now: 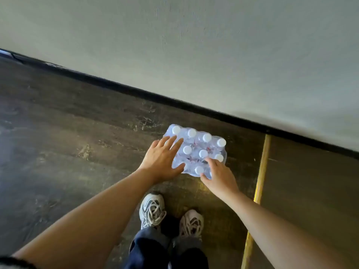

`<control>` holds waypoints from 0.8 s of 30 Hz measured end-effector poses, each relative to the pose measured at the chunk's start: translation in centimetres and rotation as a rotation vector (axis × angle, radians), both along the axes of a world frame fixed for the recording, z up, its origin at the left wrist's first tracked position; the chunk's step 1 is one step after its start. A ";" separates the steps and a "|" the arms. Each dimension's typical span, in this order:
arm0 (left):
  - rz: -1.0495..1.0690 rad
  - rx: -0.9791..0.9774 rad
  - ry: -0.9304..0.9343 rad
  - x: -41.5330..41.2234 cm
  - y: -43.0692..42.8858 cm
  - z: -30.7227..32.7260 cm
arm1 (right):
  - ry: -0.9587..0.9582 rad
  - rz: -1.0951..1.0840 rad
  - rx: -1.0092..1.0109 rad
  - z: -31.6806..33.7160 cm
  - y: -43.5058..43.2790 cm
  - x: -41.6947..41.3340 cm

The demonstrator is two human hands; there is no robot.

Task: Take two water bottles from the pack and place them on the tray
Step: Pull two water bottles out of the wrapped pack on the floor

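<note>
A shrink-wrapped pack of water bottles (196, 146) with white caps stands on the dark floor close to the wall. My left hand (162, 159) lies flat with fingers spread on the pack's left side. At the pack's near right corner, my right hand (218, 174) has its fingers curled around a bottle (200, 170) with a white cap. No tray is in view.
A pale wall (213, 55) with a black baseboard (155, 96) runs diagonally behind the pack. A yellow strip (259, 187) crosses the floor on the right. My two feet in white sneakers (152, 210) stand just in front of the pack.
</note>
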State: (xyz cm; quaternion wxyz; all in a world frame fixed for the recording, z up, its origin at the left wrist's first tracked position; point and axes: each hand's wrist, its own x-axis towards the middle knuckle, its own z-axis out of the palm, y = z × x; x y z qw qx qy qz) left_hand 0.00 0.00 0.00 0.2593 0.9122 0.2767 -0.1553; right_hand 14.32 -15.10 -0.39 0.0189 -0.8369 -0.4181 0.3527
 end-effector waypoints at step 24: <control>0.102 0.047 -0.126 0.4 -1.8 -14.2 | -0.110 0.013 0.352 -9.6 2.0 0.1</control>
